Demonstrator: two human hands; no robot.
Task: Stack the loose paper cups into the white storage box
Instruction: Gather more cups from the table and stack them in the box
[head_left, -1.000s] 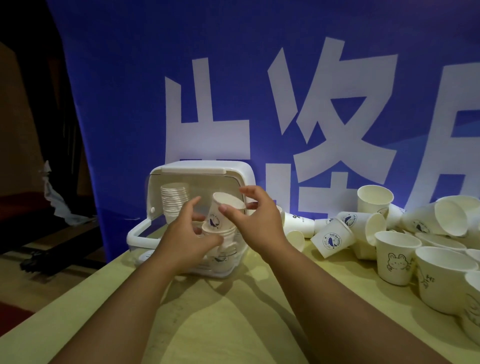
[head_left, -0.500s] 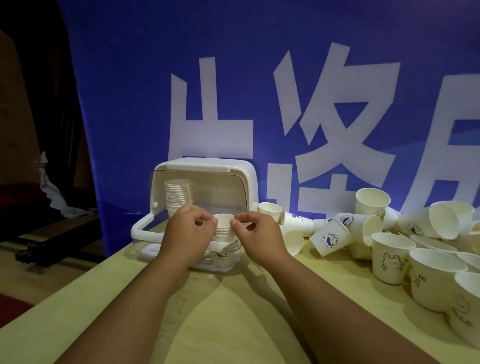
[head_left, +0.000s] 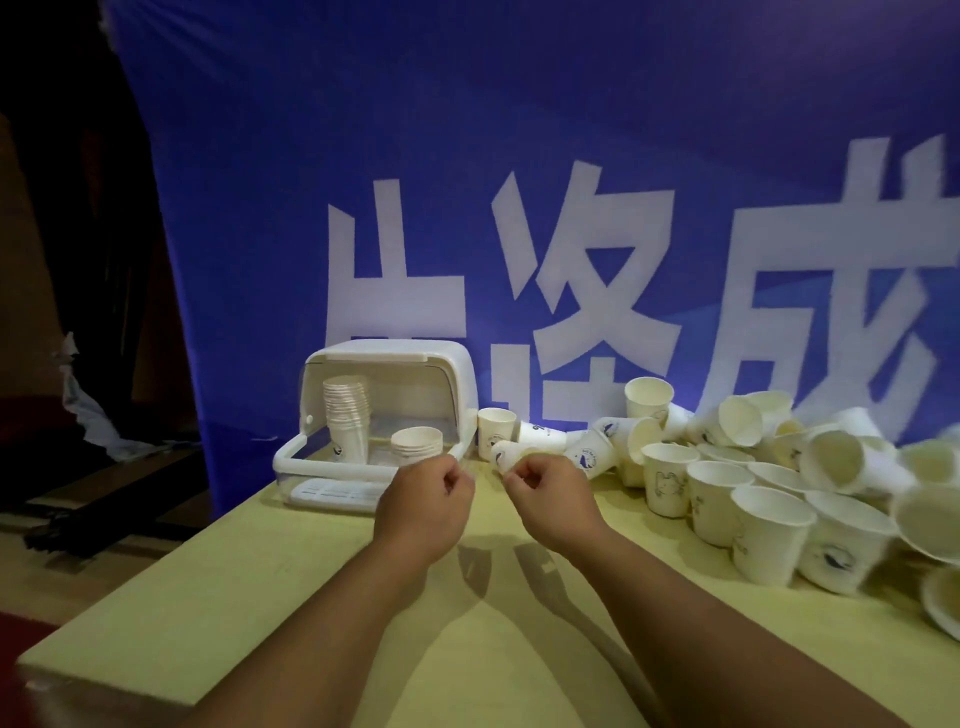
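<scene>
The white storage box (head_left: 441, 374) stands open at the table's far left, its clear door folded down. Inside it a tall stack of paper cups (head_left: 347, 415) stands at the left and a short stack (head_left: 416, 446) at the right. My left hand (head_left: 423, 501) hovers just in front of the box, fingers curled, holding nothing. My right hand (head_left: 548, 496) is beside it, also curled and empty, close to a cup lying on its side (head_left: 503, 454). Several loose paper cups (head_left: 769, 535) are heaped at the right, some upright, some tipped.
A pale yellow table (head_left: 311, 597) carries everything; its left edge drops to a dark floor. A blue banner (head_left: 519, 182) with large white characters hangs right behind the box and cups. One upright cup (head_left: 496, 430) stands next to the box's right wall.
Both hands let go of the cup they set on the short stack in the box and drew back toward me. The view shifted to the right, showing more of the loose cups.
</scene>
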